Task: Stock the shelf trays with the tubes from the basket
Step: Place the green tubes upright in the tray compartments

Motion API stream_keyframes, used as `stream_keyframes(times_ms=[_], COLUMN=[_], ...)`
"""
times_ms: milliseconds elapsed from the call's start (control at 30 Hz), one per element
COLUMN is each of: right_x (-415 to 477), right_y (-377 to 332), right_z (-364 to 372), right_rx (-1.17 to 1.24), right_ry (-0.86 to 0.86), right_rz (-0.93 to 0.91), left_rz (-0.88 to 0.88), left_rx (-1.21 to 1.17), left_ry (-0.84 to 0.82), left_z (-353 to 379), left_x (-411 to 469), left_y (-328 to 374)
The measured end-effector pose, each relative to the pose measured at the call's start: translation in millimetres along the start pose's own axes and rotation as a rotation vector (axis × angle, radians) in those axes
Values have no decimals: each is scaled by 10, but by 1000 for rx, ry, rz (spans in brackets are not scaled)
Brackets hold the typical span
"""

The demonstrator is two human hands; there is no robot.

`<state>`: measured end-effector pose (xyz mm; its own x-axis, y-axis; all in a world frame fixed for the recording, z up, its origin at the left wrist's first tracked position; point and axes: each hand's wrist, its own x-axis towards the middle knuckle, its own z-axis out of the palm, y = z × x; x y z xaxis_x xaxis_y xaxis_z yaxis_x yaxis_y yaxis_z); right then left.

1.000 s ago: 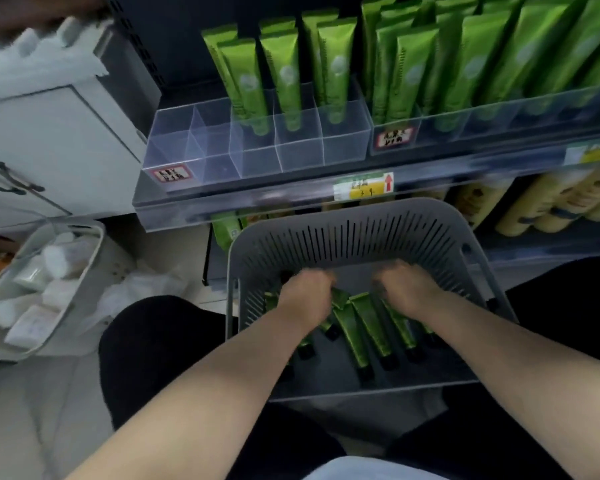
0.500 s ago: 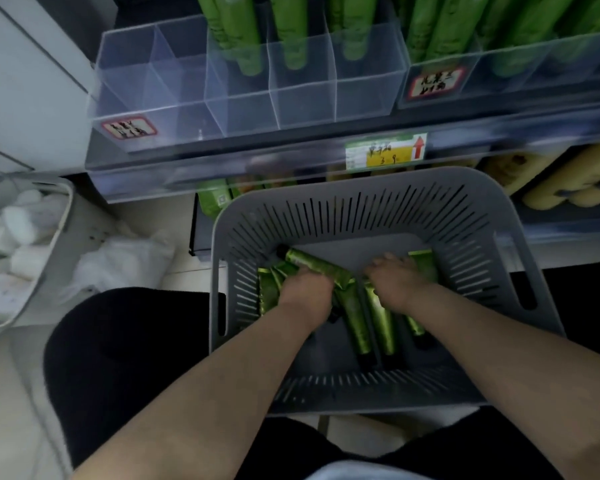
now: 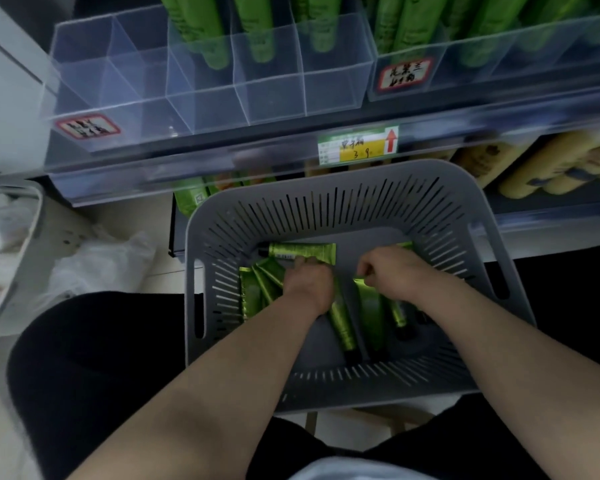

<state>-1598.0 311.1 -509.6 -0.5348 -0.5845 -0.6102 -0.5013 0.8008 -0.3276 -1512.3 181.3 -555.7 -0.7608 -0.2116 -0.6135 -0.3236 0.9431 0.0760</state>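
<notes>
A grey slotted basket (image 3: 326, 209) rests on my lap below the shelf. Several shiny green tubes lie on its floor. My left hand (image 3: 309, 284) is inside the basket, its fingers curled onto a tube lying crosswise (image 3: 291, 251) at the far side. My right hand (image 3: 394, 271) pinches the flat crimped end of another green tube (image 3: 371, 306) that points toward me. Above, clear shelf trays (image 3: 201, 98) hold upright green tubes (image 3: 205, 36) in the middle and right compartments. The two leftmost compartments (image 3: 94, 74) hold nothing.
A white bin (image 3: 25, 258) of white packets stands on the floor at left, with a crumpled plastic bag (image 3: 101, 265) beside it. Yellow tubes (image 3: 551, 164) lie on the lower shelf at right. A price tag (image 3: 357, 145) hangs on the shelf rail. My black-clad knees flank the basket.
The view has tilted down and closer to the basket. Both hands have moved toward the far side of the basket floor, and a tube now lies crosswise under my left fingers.
</notes>
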Motion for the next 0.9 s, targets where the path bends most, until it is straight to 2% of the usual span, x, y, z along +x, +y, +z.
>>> stream_keyframes(times_ms=[133, 267, 367, 600, 900], right_x=[-48, -135, -237, -575, -909], right_y=[-1, -63, -128, -347, -927], right_z=[4, -79, -181, -492, -1246], right_rx=[14, 49, 38, -36, -54], right_ry=[-12, 37, 152, 421, 778], right_rz=[-28, -39, -49, -175, -378], left_rz=[-16, 34, 70, 106, 109], left_rx=[-105, -417, -503, -492, -536], left_ry=[17, 59, 246, 591, 1063], left_z=[-63, -173, -286, -704, -1746], left_x=[25, -125, -322, -735, -1338], left_y=[-11, -32, -75, -361, -730])
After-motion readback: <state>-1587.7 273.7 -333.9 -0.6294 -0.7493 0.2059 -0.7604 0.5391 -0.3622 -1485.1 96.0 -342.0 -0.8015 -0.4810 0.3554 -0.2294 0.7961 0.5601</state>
